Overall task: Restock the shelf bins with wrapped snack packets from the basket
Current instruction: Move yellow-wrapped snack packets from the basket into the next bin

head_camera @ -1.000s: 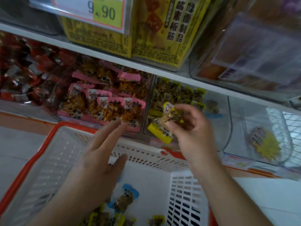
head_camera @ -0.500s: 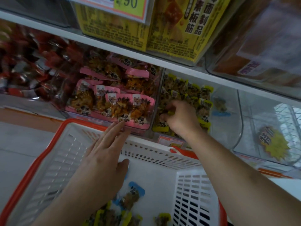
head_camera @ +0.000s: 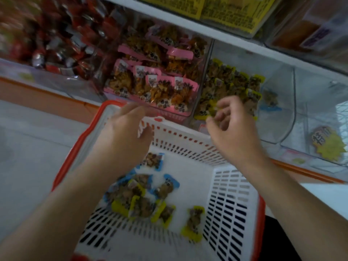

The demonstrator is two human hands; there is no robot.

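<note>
Across the lower centre of the frame sits a white slotted plastic basket with an orange-red rim (head_camera: 233,196), its far edge close against the shelf front. On its floor lies a loose cluster of small clear-wrapped snack packets with blue or yellow ends (head_camera: 143,196), most bunched at lower centre, one yellow-ended packet (head_camera: 194,221) lying apart to the right. Over the basket's far rim, at centre left, the left hand (head_camera: 122,134) is seen from the back, its fingers curled down over the rim; blur hides whether they actually grip it. At centre right the right hand (head_camera: 231,127) hovers above the far rim, in front of the shelf, fingers loosely bent and spread, with nothing clearly held; motion blur leaves the fingertips unclear. Just beyond that hand, in the middle right, a clear shelf bin of yellow-ended snack packets (head_camera: 231,81) is well stocked. To its left stands a clear bin of pink-ended packets (head_camera: 156,81), and in the upper left a blurred heap of red and silver wrapped sweets (head_camera: 47,40). Right of the yellow bin, a clear bin holds a single blue-ended packet (head_camera: 270,98). At the far right, a yellow starburst sticker (head_camera: 327,146) marks another clear bin.
</note>
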